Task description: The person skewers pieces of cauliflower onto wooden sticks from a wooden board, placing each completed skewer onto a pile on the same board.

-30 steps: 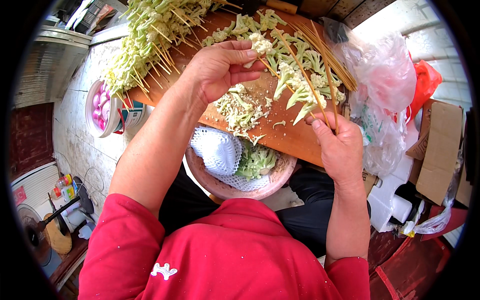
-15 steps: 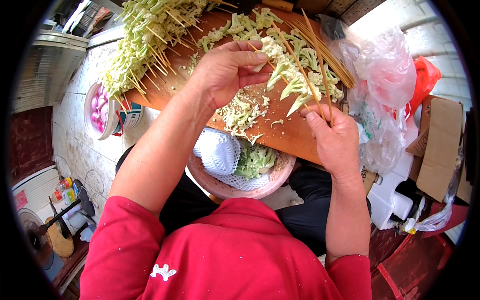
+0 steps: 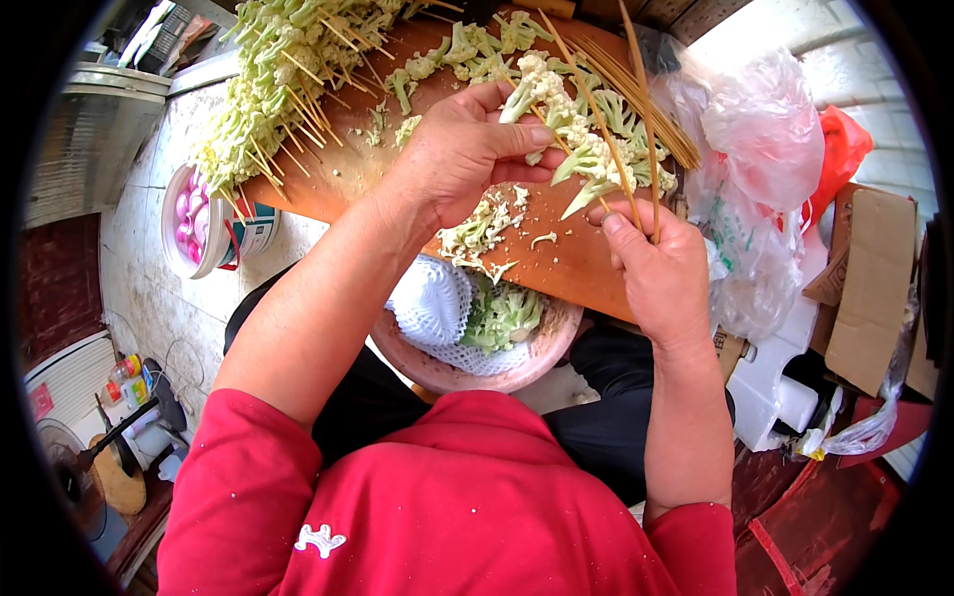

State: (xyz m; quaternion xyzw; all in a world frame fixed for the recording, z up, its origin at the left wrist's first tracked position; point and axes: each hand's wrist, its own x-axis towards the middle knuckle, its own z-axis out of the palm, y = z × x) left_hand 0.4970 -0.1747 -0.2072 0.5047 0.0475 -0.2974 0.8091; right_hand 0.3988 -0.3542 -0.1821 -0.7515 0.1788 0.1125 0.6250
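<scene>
My left hand [image 3: 475, 149] is closed, thumb and fingers pinching pale cauliflower florets [image 3: 549, 99] threaded on a thin wooden skewer. The lower end of that skewer runs to my right hand [image 3: 658, 266], which is closed around it. Two more bare wooden skewers [image 3: 641, 109] stick up from the same grip, spread apart like a fan. Both hands are above the brown wooden board [image 3: 586, 268]. Loose florets [image 3: 472, 50] lie on the board beyond my left hand, and crumbs and cut bits [image 3: 484, 230] lie nearer me.
Skewered cauliflower [image 3: 263, 99] is piled at the board's far left; bare skewers [image 3: 646, 104] lie at its right. A pink basin [image 3: 437, 372] between my knees holds cauliflower in white netting. Left stands a bucket [image 3: 214, 263] with purple-pink contents; right are plastic bags [image 3: 765, 129] and cardboard [image 3: 873, 288].
My left hand has moved slightly right and down toward my right hand, still pinching the florets. My right hand stays nearly in place, its skewers tilted a little differently.
</scene>
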